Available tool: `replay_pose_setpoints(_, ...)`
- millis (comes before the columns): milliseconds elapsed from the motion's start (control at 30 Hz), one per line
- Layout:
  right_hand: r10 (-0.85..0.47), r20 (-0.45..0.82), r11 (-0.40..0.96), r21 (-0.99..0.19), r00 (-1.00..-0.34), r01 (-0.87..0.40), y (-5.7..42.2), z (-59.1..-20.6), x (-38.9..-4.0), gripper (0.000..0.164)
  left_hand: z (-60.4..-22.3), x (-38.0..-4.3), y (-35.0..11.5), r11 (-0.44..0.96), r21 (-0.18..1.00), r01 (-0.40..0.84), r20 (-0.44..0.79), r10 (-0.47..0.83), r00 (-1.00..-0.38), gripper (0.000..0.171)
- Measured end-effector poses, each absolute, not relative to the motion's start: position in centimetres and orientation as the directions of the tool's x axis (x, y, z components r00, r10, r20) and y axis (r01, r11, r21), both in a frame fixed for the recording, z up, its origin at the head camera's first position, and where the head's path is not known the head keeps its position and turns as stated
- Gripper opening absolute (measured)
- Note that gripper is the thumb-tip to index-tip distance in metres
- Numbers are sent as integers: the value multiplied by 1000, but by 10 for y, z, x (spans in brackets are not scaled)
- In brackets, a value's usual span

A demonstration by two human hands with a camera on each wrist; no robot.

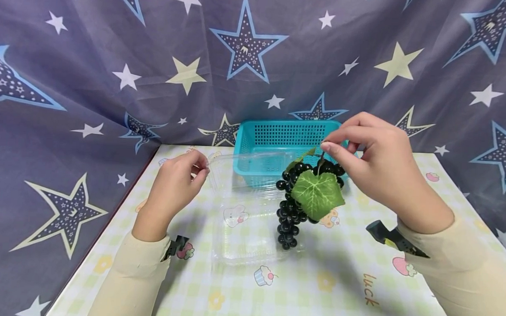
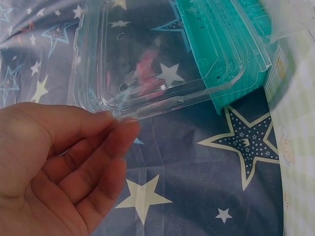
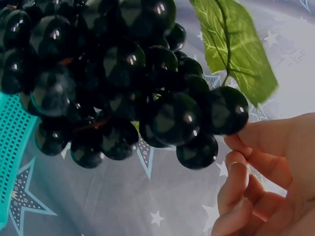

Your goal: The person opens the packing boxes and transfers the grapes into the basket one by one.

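Observation:
A bunch of dark grapes (image 1: 290, 219) with a green leaf (image 1: 318, 195) hangs by its stem from my right hand (image 1: 376, 157), which pinches the stem between thumb and fingers. In the right wrist view the grapes (image 3: 118, 73) fill the upper part, hiding the pinch point partly. My left hand (image 1: 174, 188) pinches the lid corner of a clear plastic clamshell box (image 1: 250, 244). That lid (image 2: 147, 105) stands raised in the left wrist view. The grapes hang over the right side of the box, in front of the lid; whether they touch it I cannot tell.
A turquoise perforated basket (image 1: 296, 124) stands at the back of the table, partly behind the lid and grapes. A checked tablecloth (image 1: 298, 294) with printed pictures covers the table. Behind it hangs a dark curtain (image 1: 157, 29) with stars.

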State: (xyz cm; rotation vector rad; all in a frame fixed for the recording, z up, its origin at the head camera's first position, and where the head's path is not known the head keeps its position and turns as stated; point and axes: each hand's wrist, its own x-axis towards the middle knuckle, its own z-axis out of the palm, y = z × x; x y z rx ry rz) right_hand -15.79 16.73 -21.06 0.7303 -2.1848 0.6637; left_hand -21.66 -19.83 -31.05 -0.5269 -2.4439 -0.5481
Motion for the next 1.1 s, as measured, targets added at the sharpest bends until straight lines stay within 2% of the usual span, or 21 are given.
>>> replay_pose_setpoints(500, -157, 776, 747, -311, -610, -588, 178, -176, -154, 9, -309, -217, -201, 840, 262, 474, 616, 232, -753, 7)
replay_pose_setpoints(800, -160, 772, 800, -264, -615, -539, 189, -166, -174, 14, -308, -218, -200, 840, 265, 474, 602, 240, -761, 6)
replay_pose_setpoints(1100, -184, 720, 855, -219, -670, -470, 187, -159, -199, 21, -310, -218, -201, 844, 270, 464, 595, 233, -769, 5)
